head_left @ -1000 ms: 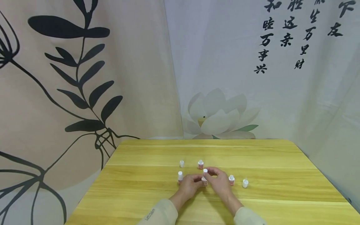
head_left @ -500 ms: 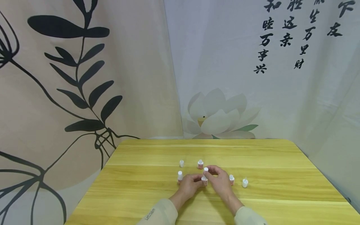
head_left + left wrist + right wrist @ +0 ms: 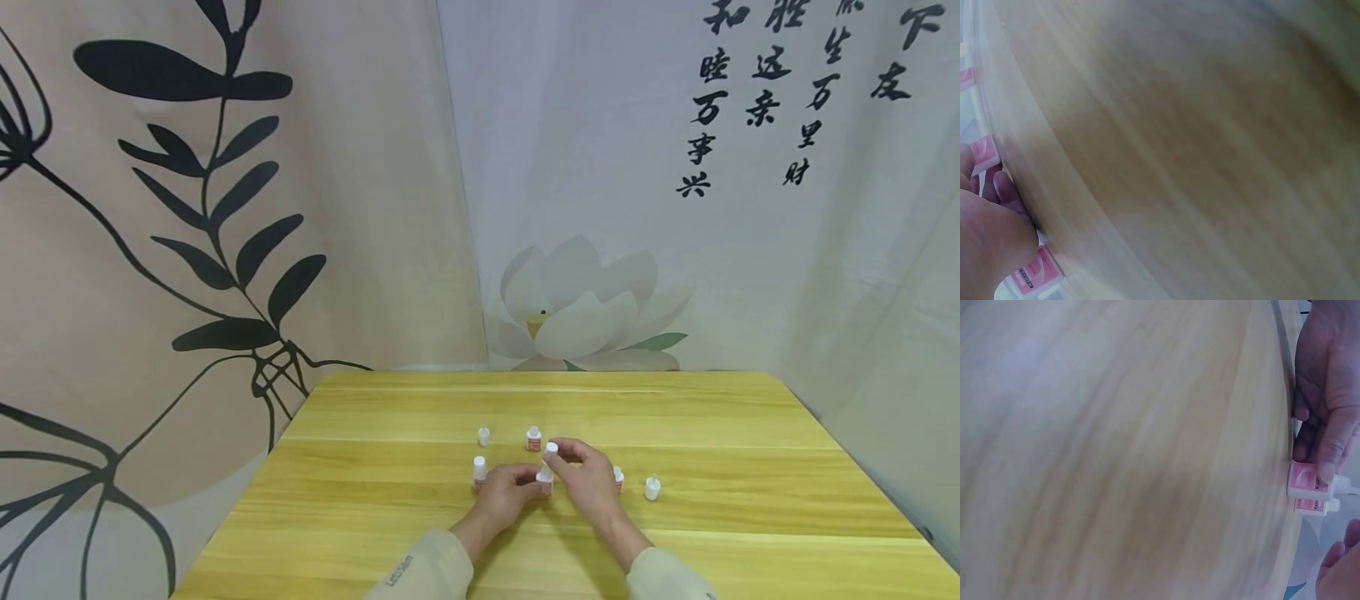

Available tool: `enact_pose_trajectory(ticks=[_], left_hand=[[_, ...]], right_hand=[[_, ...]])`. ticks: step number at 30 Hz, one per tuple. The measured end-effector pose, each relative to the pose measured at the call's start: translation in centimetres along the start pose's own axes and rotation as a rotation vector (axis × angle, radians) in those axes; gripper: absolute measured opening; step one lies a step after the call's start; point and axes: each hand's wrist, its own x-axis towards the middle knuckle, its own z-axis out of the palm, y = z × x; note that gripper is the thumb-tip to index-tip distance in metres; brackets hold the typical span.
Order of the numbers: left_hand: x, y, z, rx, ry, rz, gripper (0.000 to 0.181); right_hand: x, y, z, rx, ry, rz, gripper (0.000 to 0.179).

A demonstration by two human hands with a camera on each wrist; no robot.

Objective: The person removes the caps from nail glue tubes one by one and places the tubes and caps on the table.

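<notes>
In the head view, my left hand [image 3: 504, 493] holds a small white bottle with a pink label [image 3: 545, 482] upright between fingers and thumb, low over the table. My right hand [image 3: 590, 482] pinches a white cap [image 3: 551, 448] just above it. The right wrist view shows the held bottle [image 3: 1310, 480] with its nozzle [image 3: 1342, 485] bare; the right hand [image 3: 1340, 575] is partly cut off there and its cap is out of frame. Beside the left hand stands a capped bottle [image 3: 480, 469], its lower part partly covered by that hand.
Beyond the hands stands a similar bottle [image 3: 534, 438] with a short white top. Another bottle [image 3: 618, 478] is partly hidden behind the right hand. Small white pieces lie at the back left [image 3: 483, 436] and right [image 3: 652, 487] of the wooden table [image 3: 360, 500]. A printed curtain hangs behind.
My right hand has risen slightly, carrying the cap up and a little to the right, away from the bottle. The left hand and bottle have stayed nearly still.
</notes>
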Motion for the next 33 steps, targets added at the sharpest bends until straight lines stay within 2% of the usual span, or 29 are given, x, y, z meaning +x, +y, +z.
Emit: enact_pose_trajectory(ticks=[7,13,25,33], left_hand=[[-0.02,0.12,-0.02,0.001,0.001,-0.013,0.018],[-0.14,0.12,0.01,-0.005,0.01,0.004,0.016],[-0.12,0.09,0.03,-0.011,-0.009,-0.024,0.016],[-0.09,0.07,0.04,0.01,-0.007,-0.022,0.016]], right_hand=[[0.04,-0.23,-0.14,-0.003,0.008,0.003,0.028],[0.2,-0.08,-0.2,0.001,0.018,-0.01,0.03],[0.38,-0.08,-0.43,0.006,0.022,-0.023,0.026],[0.4,-0.05,-0.56,0.016,0.031,-0.025,0.025]])
